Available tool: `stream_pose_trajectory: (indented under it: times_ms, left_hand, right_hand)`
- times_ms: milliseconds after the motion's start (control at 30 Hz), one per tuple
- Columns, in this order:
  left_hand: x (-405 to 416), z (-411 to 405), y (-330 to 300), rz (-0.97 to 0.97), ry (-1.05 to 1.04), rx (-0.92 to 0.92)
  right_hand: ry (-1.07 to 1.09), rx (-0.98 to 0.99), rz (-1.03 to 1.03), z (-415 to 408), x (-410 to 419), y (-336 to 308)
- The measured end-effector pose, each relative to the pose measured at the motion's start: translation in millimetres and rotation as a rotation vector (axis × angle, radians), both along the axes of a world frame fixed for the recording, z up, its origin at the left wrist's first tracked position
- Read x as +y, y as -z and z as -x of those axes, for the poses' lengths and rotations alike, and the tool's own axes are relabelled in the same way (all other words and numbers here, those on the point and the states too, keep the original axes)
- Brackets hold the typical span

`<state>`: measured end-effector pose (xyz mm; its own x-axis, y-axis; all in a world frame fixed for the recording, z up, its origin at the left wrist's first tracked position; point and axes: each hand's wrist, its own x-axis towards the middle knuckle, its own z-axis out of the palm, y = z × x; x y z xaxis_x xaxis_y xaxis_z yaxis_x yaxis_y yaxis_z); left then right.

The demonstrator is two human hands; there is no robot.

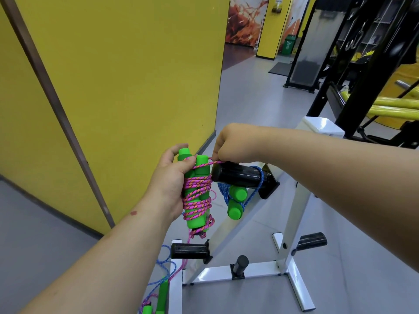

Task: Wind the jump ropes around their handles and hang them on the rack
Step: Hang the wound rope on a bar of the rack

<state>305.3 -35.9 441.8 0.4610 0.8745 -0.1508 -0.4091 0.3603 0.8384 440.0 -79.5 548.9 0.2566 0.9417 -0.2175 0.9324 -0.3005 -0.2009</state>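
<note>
At the bottom edge, more blue and pink rope (pixel 166 267) with green handles lies on the floor, partly cut off. Higher, the left hand (pixel 173 177) grips two green foam handles (pixel 196 189) upright; the pink rope (pixel 197 198) is wound around them, with the thumb across its top turn. The right hand (pixel 231 143) pinches the pink rope's loop just above the end of a black peg (pixel 238 175) of the white rack (pixel 292 223); its fingertips are hidden. Behind, a blue-roped bundle (pixel 235 200) hangs on this peg.
</note>
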Motion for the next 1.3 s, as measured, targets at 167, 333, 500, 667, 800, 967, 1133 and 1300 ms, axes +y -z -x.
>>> stream_pose_trajectory:
  times_ms: [167,333,500,667,800,967,1133,1300]
  left_hand:
    - [-2,-4,-4,-0.033,-0.023,0.072]
    - [6,-8,-5,-0.022,0.003,0.209]
    - [5,-10,-7,-0.005,0.029,0.282]
    - [2,-8,-6,-0.008,0.1,0.286]
    - [2,1,-7,-0.024,0.205,0.301]
    - [4,26,2,-0.324,0.202,0.421]
    - [-2,54,-8,-0.501,0.16,0.522]
    - [-21,82,-46,-0.751,0.128,0.816]
  right_hand:
    - [-0.028,-0.033,0.003,-5,-2,1]
    - [-0.119,-0.049,-0.039,-11,-10,0]
    - [-0.202,-0.113,-0.12,-17,-19,3]
    - [-0.296,-0.141,-0.207,-21,-27,5]
    - [-0.334,-0.143,-0.28,-25,-25,16]
    - [-0.256,0.073,-0.368,-19,-18,28]
    - [-0.07,0.709,-0.415,1,-9,19]
    - [-0.012,1.316,-0.355,44,-16,-26]
